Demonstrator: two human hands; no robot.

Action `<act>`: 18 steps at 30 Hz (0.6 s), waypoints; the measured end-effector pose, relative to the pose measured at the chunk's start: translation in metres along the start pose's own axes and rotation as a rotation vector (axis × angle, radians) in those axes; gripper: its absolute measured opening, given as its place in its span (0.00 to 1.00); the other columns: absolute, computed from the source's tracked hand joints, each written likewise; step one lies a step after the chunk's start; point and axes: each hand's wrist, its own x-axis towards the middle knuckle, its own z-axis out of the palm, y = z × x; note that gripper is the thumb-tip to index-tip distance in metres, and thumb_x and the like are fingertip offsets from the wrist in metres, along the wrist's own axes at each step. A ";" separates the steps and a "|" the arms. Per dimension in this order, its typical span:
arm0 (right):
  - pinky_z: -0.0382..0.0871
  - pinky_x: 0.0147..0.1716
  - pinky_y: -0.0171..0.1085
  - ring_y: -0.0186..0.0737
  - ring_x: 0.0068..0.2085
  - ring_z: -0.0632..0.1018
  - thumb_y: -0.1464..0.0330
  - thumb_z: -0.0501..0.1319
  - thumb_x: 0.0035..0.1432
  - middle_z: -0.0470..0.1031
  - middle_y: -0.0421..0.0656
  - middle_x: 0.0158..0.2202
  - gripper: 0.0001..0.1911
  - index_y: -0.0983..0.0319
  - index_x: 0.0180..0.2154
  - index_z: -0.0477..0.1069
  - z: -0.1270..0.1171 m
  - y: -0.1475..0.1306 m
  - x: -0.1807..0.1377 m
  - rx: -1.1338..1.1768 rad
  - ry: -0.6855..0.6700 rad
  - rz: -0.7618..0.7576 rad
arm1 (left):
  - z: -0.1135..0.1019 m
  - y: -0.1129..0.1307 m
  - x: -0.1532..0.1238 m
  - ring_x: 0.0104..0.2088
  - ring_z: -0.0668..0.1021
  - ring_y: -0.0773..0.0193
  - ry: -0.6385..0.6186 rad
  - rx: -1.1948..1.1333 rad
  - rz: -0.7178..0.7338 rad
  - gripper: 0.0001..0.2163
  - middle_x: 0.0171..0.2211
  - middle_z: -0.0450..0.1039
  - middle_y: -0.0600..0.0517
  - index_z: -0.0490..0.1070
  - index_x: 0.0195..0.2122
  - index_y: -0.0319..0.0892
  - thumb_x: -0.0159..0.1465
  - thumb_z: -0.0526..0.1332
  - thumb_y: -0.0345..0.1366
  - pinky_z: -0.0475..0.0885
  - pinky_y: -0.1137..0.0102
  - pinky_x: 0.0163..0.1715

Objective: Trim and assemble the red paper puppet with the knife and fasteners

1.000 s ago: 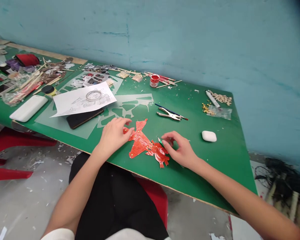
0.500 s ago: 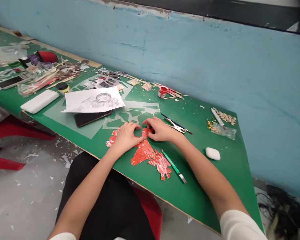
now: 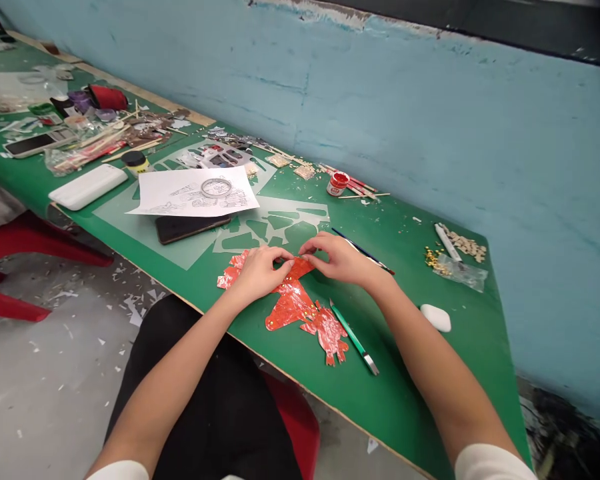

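**Red cut-out mostly in shape, upper piece between both hands**

The green knife (image 3: 354, 337) lies on the table (image 3: 395, 400), held by neither hand. The red cut-out (image 3: 287, 303) spreads just to the knife's left, its lowest piece near the blade. Beyond the knife and to its left, the left hand (image 3: 265, 270) covers part of the cut-out, thumb and forefinger drawn nearly together at the upper piece. The right hand (image 3: 335, 260) meets it there from the knife's far side, its fingers curled in and their tips apparently pinching the same piece; the exact grip is hidden.

As far as can be judged, the shapes are already cut and several overlap as one figure, with gold dots (image 3: 307, 313) where they meet, perhaps fasteners. Whether the upper piece is fixed yet cannot be told, nor how much else is left. Spare gold bits (image 3: 433, 257) sit well beyond the knife, to its right. A drawing (image 3: 170, 190) lies far to its left, beyond it, partly over a phone (image 3: 193, 229).
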 end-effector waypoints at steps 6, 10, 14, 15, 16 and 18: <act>0.73 0.45 0.44 0.44 0.43 0.79 0.68 0.58 0.70 0.82 0.46 0.39 0.10 0.59 0.44 0.79 -0.003 -0.001 -0.001 -0.046 -0.018 -0.026 | -0.003 0.006 -0.002 0.41 0.80 0.57 -0.017 -0.067 -0.026 0.09 0.37 0.82 0.53 0.80 0.40 0.48 0.69 0.60 0.39 0.74 0.61 0.48; 0.72 0.43 0.42 0.44 0.42 0.79 0.69 0.58 0.71 0.82 0.46 0.40 0.10 0.59 0.46 0.79 -0.002 -0.003 -0.001 -0.086 -0.017 -0.027 | -0.004 0.009 -0.003 0.40 0.79 0.57 -0.017 -0.073 -0.029 0.08 0.36 0.82 0.54 0.80 0.39 0.49 0.68 0.60 0.38 0.72 0.58 0.54; 0.70 0.42 0.41 0.43 0.40 0.78 0.70 0.57 0.71 0.82 0.45 0.39 0.10 0.60 0.45 0.78 -0.002 -0.005 -0.002 -0.123 -0.032 -0.040 | -0.004 0.010 -0.003 0.41 0.78 0.57 -0.024 -0.080 -0.033 0.08 0.35 0.81 0.54 0.80 0.39 0.49 0.68 0.60 0.39 0.72 0.58 0.53; 0.70 0.42 0.41 0.43 0.40 0.77 0.70 0.57 0.71 0.82 0.45 0.39 0.10 0.59 0.45 0.78 -0.002 -0.005 -0.002 -0.132 -0.037 -0.045 | -0.004 0.010 -0.003 0.41 0.78 0.56 -0.026 -0.084 -0.033 0.08 0.35 0.81 0.54 0.80 0.39 0.49 0.68 0.60 0.39 0.72 0.58 0.52; 0.69 0.42 0.41 0.42 0.40 0.77 0.71 0.57 0.71 0.82 0.45 0.38 0.10 0.59 0.44 0.78 -0.002 -0.006 -0.002 -0.139 -0.042 -0.049 | -0.004 0.010 -0.003 0.41 0.78 0.56 -0.027 -0.087 -0.033 0.08 0.35 0.81 0.54 0.80 0.39 0.49 0.68 0.60 0.39 0.72 0.59 0.52; 0.68 0.41 0.40 0.42 0.39 0.77 0.71 0.58 0.70 0.81 0.44 0.38 0.09 0.59 0.44 0.77 -0.002 -0.006 -0.002 -0.154 -0.047 -0.053 | -0.004 0.009 -0.003 0.41 0.78 0.56 -0.028 -0.089 -0.032 0.09 0.35 0.81 0.54 0.80 0.38 0.49 0.68 0.60 0.39 0.72 0.59 0.52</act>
